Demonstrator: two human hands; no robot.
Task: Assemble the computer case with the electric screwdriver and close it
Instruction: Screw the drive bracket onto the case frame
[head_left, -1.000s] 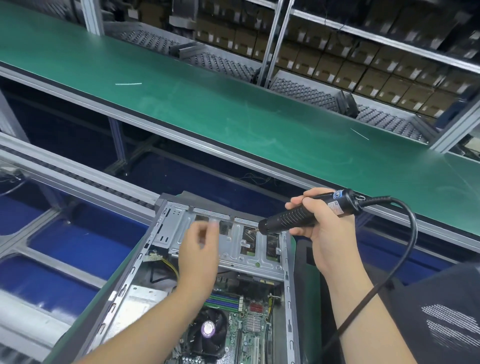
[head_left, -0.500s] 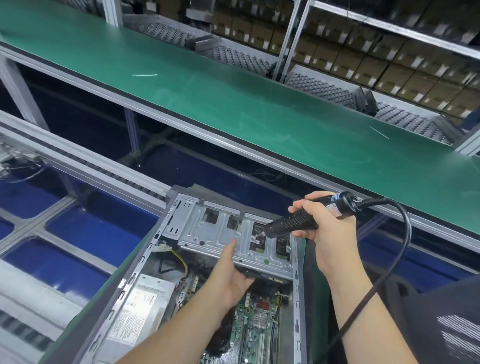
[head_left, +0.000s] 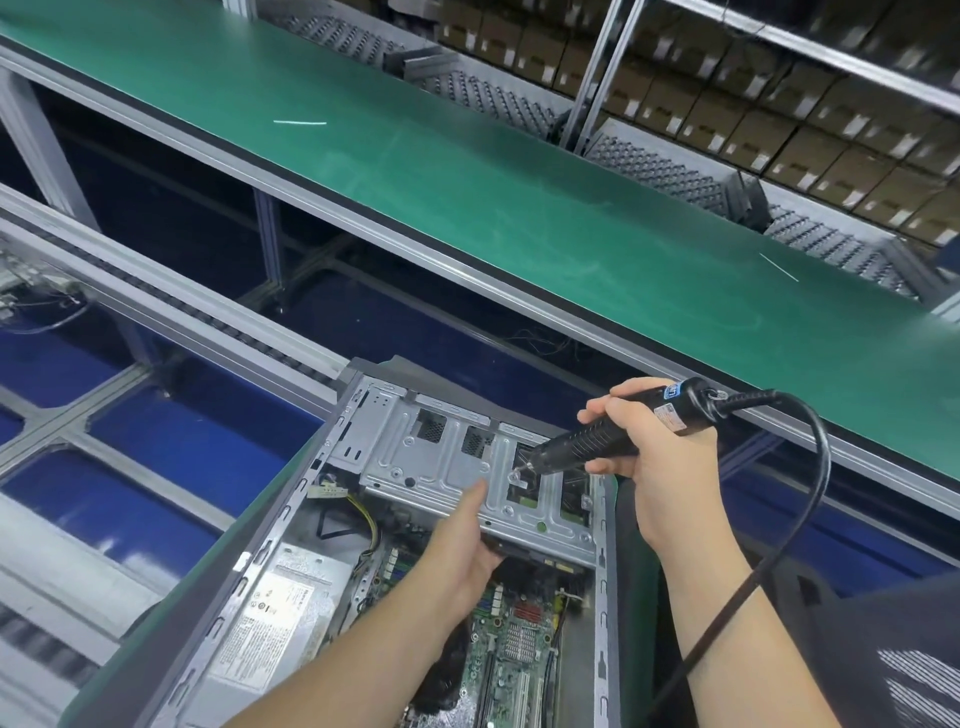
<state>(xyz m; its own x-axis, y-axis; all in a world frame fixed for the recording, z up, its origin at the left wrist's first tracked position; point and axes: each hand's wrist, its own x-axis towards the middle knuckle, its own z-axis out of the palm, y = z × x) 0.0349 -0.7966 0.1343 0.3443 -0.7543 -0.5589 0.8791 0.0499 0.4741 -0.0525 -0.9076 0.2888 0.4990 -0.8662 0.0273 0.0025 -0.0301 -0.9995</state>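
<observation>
The open grey metal computer case (head_left: 322, 566) lies on the green bench (head_left: 156, 639). The left hand (head_left: 470, 551) grips the silver drive cage (head_left: 447, 467) edge — the right hand (head_left: 649, 457) clasps the black corded electric screwdriver (head_left: 613, 434), tip at a screw (head_left: 513, 475). Fastening step; next, press straight and drive.

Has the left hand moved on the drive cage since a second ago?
Yes. The left hand has dropped from the top face of the drive cage to its near edge, thumb on top and fingers underneath, while the electric screwdriver tip meets the cage.
</observation>
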